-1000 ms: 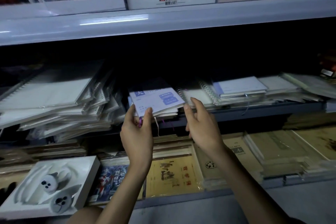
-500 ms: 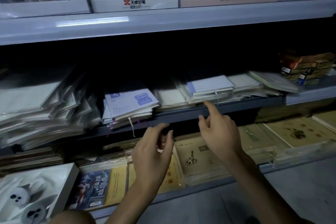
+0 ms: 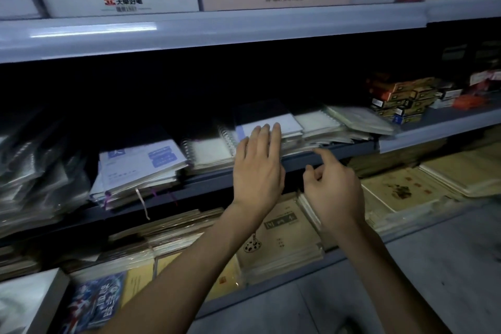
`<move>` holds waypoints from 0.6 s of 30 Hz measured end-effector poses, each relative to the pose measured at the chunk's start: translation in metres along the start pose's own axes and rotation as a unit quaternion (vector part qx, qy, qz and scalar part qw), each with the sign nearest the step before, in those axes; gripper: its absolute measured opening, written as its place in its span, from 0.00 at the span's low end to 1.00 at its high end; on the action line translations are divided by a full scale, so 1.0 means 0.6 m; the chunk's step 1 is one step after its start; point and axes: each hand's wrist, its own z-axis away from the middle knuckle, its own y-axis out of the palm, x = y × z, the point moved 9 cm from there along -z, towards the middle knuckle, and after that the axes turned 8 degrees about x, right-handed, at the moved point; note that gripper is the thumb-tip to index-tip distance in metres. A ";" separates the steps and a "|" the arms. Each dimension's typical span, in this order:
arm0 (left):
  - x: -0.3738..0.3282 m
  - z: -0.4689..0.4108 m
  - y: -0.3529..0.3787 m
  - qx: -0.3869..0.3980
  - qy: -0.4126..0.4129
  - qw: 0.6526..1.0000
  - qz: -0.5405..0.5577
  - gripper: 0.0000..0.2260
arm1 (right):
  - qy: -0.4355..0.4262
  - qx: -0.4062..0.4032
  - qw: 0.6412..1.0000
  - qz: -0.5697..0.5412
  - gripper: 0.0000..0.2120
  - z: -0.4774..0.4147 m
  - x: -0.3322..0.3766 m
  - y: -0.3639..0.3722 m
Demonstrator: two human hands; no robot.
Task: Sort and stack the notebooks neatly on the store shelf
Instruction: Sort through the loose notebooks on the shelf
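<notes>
- Head view: my left hand (image 3: 257, 171) reaches up from 6 o'clock with its fingers straight and close together. The fingertips (image 3: 276, 127) lie flat on the small pale notebook (image 3: 291, 122) just past the centre toward 1 o'clock. It presses the cover and grips nothing.
- My right hand (image 3: 334, 187), at 4 o'clock of the left, holds nothing. Its index finger points at the front lip of the middle shelf (image 3: 200, 182) and the other fingers are loosely curled.
- The pale notebook has a lavender strip down its spine side. It tops an untidy spread of notebooks on the middle shelf and overlaps a spiral-bound notebook (image 3: 210, 148) at its 8 o'clock.
- At 9 o'clock a pile with a blue-labelled cover (image 3: 141, 163) overhangs the lip and trails ribbon markers. Further toward 9 there is a blurred heap of film-wrapped notebooks (image 3: 35, 171).
- Small cartons (image 3: 401, 100) are stacked at 2 o'clock, and tan exercise books (image 3: 279, 236) lie on the shelf below at 5 o'clock.
- I judge the pale notebook to be light, with a fairly stiff cover, and smooth enough to slide on the books under it. The wire coils beside it could snag.
- I would take it by the near long edge, thumb beneath and fingers on top, then square the stack with both palms.
</notes>
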 end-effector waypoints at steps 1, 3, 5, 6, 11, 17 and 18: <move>-0.004 -0.008 0.011 0.011 -0.001 1.000 -0.017 0.33 | 0.006 -0.003 1.000 0.000 0.20 -0.002 -0.007 -0.005; -0.010 -0.017 0.026 0.019 -0.007 0.999 -0.039 0.34 | 0.014 -0.005 1.000 -0.002 0.21 -0.002 -0.018 -0.013; -0.011 -0.021 0.028 0.008 -0.012 0.999 -0.047 0.32 | 0.016 -0.004 1.000 -0.010 0.21 0.000 -0.022 -0.016; -0.009 -0.023 0.028 0.003 -0.013 0.999 -0.049 0.31 | 0.017 -0.004 1.000 -0.013 0.21 0.001 -0.023 -0.017; 0.001 -0.026 0.023 -0.019 -0.003 0.998 -0.058 0.27 | 0.020 0.015 1.000 -0.017 0.21 0.005 -0.022 -0.006; -0.011 -0.040 0.003 -0.035 0.042 0.993 -0.100 0.17 | 0.032 0.025 0.997 -0.065 0.18 0.002 -0.020 0.008; -0.013 -0.042 0.000 -0.037 0.054 0.991 -0.113 0.15 | 0.038 0.033 0.993 -0.105 0.16 0.001 -0.021 0.015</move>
